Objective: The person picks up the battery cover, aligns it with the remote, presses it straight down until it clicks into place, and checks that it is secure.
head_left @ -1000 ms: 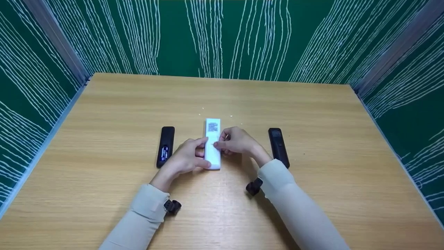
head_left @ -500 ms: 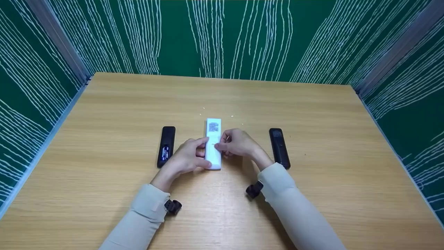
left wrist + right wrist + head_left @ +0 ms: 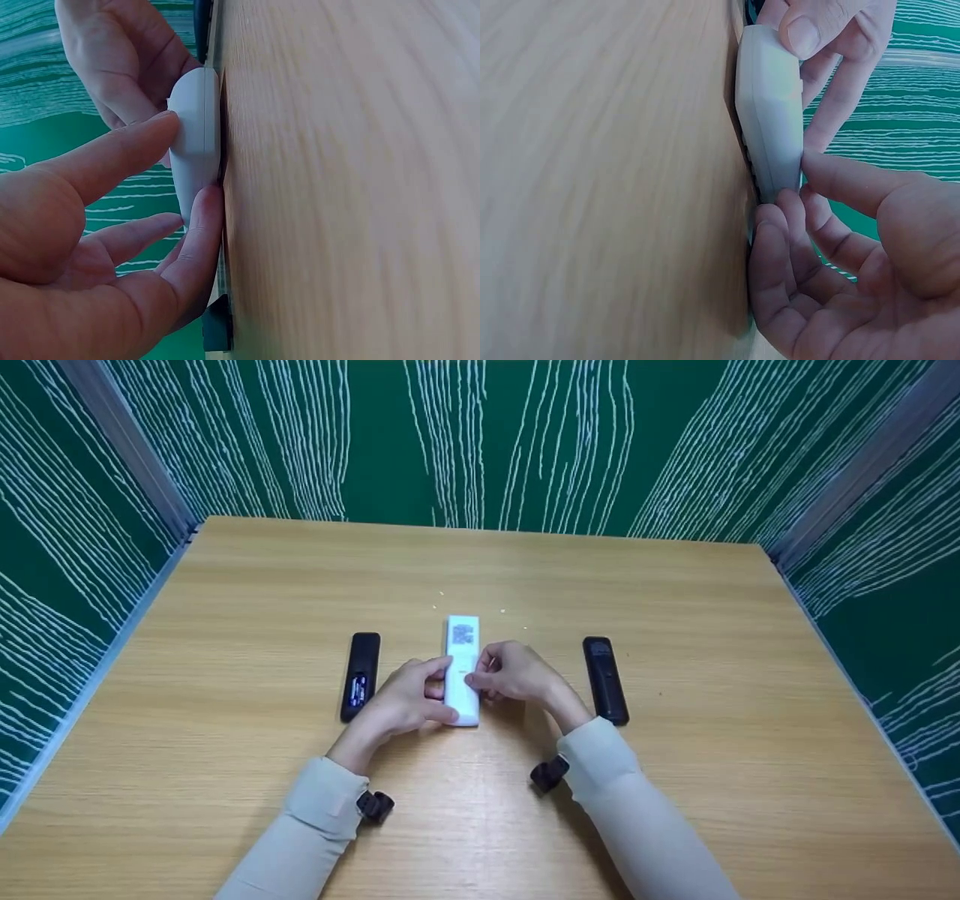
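Observation:
A white remote control [image 3: 462,652] lies on the table, its back with a printed label turned up. My left hand [image 3: 405,697] holds it from the left, the thumb at its near end and a fingertip on its left edge. From the right, my right hand [image 3: 517,669] grips it, with the thumb on top of its back. In the right wrist view, curled fingers [image 3: 772,247] of this hand lie against the side of the white remote [image 3: 769,112]. The left wrist view shows its rounded near end [image 3: 195,112] between the left thumb and fingers.
Left of the hands lies a black remote control [image 3: 363,660], batteries [image 3: 358,690] showing in its uncovered compartment. Another black remote [image 3: 604,679] lies beyond the right wrist. Small pale crumbs [image 3: 502,610] dot the wooden table [image 3: 300,570]. Green walls with white lines [image 3: 382,450] stand around it.
My right hand has slid slightly toward me along the white remote's back. The left hand and the remotes look the same.

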`<action>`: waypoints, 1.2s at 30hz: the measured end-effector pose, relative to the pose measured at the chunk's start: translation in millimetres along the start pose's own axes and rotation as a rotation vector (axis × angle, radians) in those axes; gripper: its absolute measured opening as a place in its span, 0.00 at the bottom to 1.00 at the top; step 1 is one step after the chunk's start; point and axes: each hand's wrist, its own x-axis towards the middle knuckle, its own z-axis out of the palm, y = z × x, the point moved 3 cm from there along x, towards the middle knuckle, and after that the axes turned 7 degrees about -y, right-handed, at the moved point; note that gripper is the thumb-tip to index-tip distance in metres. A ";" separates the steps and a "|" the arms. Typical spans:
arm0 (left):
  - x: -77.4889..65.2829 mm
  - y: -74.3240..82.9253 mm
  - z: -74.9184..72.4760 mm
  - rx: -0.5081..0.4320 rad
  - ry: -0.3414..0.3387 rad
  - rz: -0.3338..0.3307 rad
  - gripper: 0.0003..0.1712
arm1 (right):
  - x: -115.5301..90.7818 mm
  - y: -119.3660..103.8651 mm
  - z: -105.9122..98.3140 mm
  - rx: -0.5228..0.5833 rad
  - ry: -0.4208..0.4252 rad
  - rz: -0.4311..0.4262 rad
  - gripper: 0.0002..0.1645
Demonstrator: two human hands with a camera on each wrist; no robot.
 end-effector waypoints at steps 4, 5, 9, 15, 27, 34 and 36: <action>0.1 0.7 0.4 0.002 -0.002 0.001 0.55 | -1.9 -0.3 0.2 -0.006 -0.005 -0.004 0.10; 0.3 0.7 0.5 0.003 0.000 0.001 0.55 | -2.4 -0.2 0.2 -0.010 -0.006 -0.005 0.10; -0.7 2.0 0.5 0.012 -0.001 -0.006 0.55 | -3.9 0.8 0.4 -0.021 -0.001 -0.007 0.10; 1.0 1.9 0.9 0.025 -0.006 0.005 0.54 | -6.1 1.0 0.8 -0.015 0.002 -0.019 0.10; 0.5 1.3 0.4 0.027 0.001 0.001 0.55 | -6.5 2.6 1.0 -0.022 -0.006 -0.042 0.10; -0.4 1.5 -0.2 0.017 0.008 -0.016 0.56 | -6.3 2.3 1.9 -0.021 -0.002 -0.045 0.10; -0.3 1.0 -0.2 0.013 0.008 -0.018 0.56 | -6.3 2.4 2.2 -0.023 -0.004 -0.046 0.10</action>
